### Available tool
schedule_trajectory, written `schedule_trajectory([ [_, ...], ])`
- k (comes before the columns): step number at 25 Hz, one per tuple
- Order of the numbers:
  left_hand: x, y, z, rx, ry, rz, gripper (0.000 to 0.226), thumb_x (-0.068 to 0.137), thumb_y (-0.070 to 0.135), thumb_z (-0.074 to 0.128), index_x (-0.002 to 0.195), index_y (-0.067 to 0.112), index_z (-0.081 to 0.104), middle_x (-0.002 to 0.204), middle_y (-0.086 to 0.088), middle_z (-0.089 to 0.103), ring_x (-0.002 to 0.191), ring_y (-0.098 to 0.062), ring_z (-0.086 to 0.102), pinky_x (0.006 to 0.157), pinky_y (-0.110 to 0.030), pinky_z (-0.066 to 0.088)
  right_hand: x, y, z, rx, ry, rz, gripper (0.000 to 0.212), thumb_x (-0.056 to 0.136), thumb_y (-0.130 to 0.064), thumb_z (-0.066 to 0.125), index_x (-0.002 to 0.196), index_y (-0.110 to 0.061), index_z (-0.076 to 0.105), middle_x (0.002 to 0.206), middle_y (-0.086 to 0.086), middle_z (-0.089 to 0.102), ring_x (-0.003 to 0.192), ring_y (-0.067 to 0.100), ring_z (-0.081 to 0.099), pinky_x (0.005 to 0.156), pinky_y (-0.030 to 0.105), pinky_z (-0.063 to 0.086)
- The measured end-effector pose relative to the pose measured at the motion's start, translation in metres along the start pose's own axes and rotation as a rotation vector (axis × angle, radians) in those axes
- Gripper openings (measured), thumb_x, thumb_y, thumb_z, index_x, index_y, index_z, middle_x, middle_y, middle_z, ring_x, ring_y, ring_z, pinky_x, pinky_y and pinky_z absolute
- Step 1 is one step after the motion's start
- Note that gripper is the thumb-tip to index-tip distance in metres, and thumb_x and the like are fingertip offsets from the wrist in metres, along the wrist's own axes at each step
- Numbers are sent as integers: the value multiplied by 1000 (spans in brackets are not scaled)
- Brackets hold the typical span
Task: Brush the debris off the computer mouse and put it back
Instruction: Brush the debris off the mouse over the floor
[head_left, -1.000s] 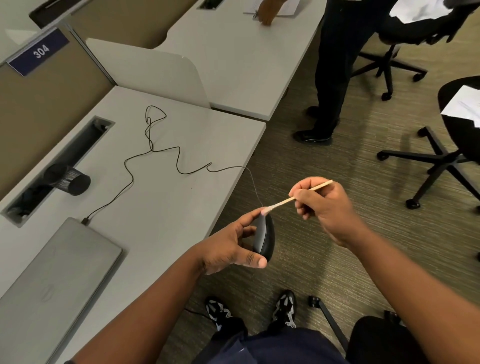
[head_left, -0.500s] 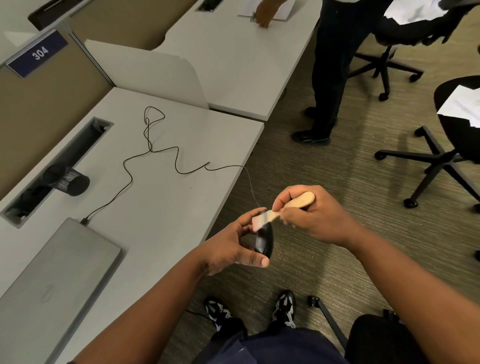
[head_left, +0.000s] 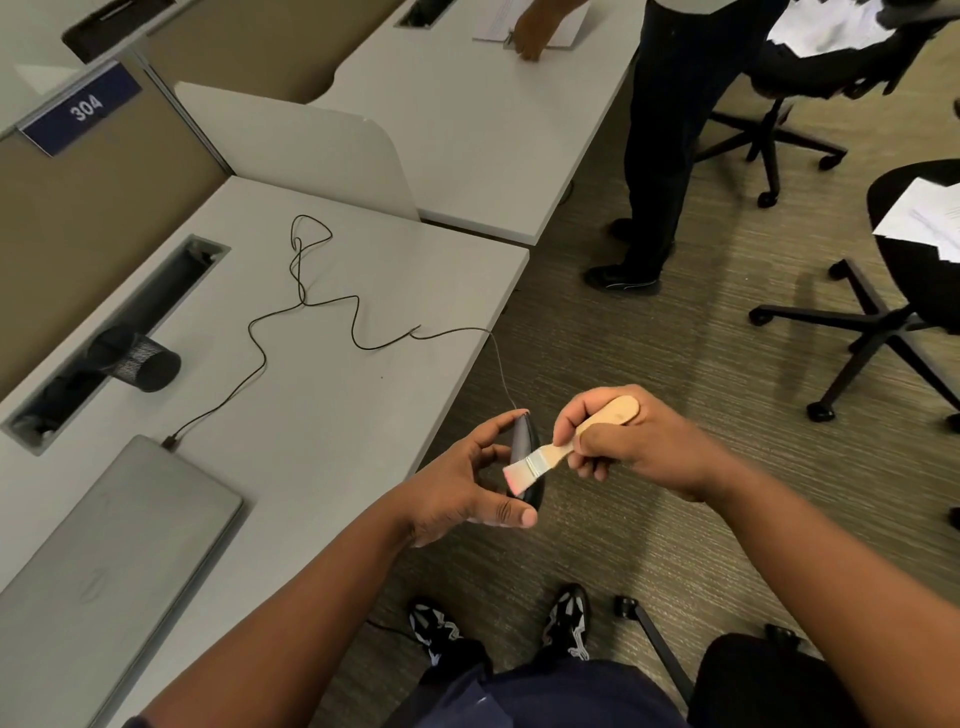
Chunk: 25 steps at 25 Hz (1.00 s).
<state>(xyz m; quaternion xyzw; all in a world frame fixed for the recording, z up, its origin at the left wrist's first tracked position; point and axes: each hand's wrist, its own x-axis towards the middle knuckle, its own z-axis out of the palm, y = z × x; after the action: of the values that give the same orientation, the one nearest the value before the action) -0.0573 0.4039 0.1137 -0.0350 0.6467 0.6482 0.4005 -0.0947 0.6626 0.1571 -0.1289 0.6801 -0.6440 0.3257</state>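
A black wired computer mouse (head_left: 521, 441) is held on its edge off the front of the grey desk (head_left: 332, 395), above the carpet. My left hand (head_left: 462, 488) grips it between the thumb at its near end and the fingers at its far end. My right hand (head_left: 628, 441) grips the wooden handle of a small flat brush (head_left: 540, 462). The brush's pale bristles lie against the mouse's lower half. The mouse's thin cable (head_left: 358, 332) winds back across the desk.
A closed grey laptop (head_left: 104, 561) lies at the desk's near left, with a black mesh cup (head_left: 140, 358) on its side by the cable slot. Another person (head_left: 660, 140) stands at the neighbouring desk. Office chairs (head_left: 883, 312) stand on the right.
My right hand turned the brush from edge-on at the mouse's far tip to flat-on, and swept the bristles down toward its near end. The mouse stayed in my left hand.
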Motion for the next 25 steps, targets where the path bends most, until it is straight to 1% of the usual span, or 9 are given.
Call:
schedule_trajectory([
  [4, 0, -2, 0, 25, -17, -14, 104, 65, 19, 101, 134, 76, 48, 147, 2, 50, 126, -23, 66, 100, -47, 62, 8, 5, -3, -49, 332, -78, 27, 90, 1, 61, 84, -20, 77, 77, 9, 74, 71, 20, 65, 62, 32, 52],
  [5, 0, -2, 0, 29, -19, -18, 104, 66, 19, 101, 134, 77, 48, 148, 2, 50, 125, -22, 67, 101, -48, 62, 8, 6, -4, -37, 332, -102, 24, 90, -2, 62, 85, -20, 77, 78, 9, 74, 72, 19, 65, 62, 31, 53],
  [9, 3, -1, -2, 19, -9, 3, 108, 66, 14, 100, 145, 66, 47, 150, -3, 51, 127, -24, 68, 105, -54, 59, 4, 7, -1, 52, -25, -17, 15, 89, -12, 66, 96, -18, 77, 84, 7, 77, 74, 17, 69, 63, 24, 56],
  [10, 3, 0, -2, 19, -11, 2, 107, 66, 13, 100, 142, 68, 48, 150, -3, 51, 126, -23, 68, 105, -52, 59, 4, 7, 1, 17, -47, 5, 16, 88, -12, 66, 97, -18, 77, 83, 9, 76, 73, 17, 68, 63, 25, 56],
  [14, 5, -2, 0, 31, -33, -7, 105, 66, 15, 100, 136, 74, 49, 150, 0, 50, 131, -20, 62, 103, -45, 61, 12, 7, 1, -219, 266, -89, 25, 90, -5, 65, 91, -28, 75, 76, 12, 71, 62, 19, 58, 56, 39, 45],
  [16, 6, -4, -1, -27, -27, -15, 106, 69, 9, 98, 139, 72, 49, 151, -4, 49, 133, -28, 61, 102, -49, 61, 13, 6, -4, -223, 371, -148, 29, 92, -5, 64, 93, -33, 74, 77, 8, 71, 63, 19, 59, 56, 40, 46],
  [20, 8, -3, -8, -107, -37, -26, 107, 75, -3, 90, 144, 66, 47, 154, -12, 47, 137, -44, 58, 105, -63, 56, 10, 6, -8, 57, 245, -87, 16, 85, -19, 66, 95, -27, 75, 83, 10, 75, 72, 17, 68, 61, 25, 56],
  [23, 9, -1, -9, -186, -45, -18, 105, 72, -2, 91, 144, 63, 50, 154, -11, 47, 136, -41, 58, 101, -59, 59, 10, 8, -5, 147, 85, 13, 15, 86, -13, 67, 94, -19, 77, 82, 10, 75, 69, 17, 67, 58, 25, 54],
  [25, 9, 1, -8, -200, -59, -5, 107, 70, -1, 92, 146, 61, 49, 153, -8, 49, 135, -35, 61, 99, -55, 60, 12, 10, -4, 213, 97, 45, 16, 86, -10, 65, 92, -16, 78, 78, 12, 73, 65, 18, 65, 55, 25, 52],
])
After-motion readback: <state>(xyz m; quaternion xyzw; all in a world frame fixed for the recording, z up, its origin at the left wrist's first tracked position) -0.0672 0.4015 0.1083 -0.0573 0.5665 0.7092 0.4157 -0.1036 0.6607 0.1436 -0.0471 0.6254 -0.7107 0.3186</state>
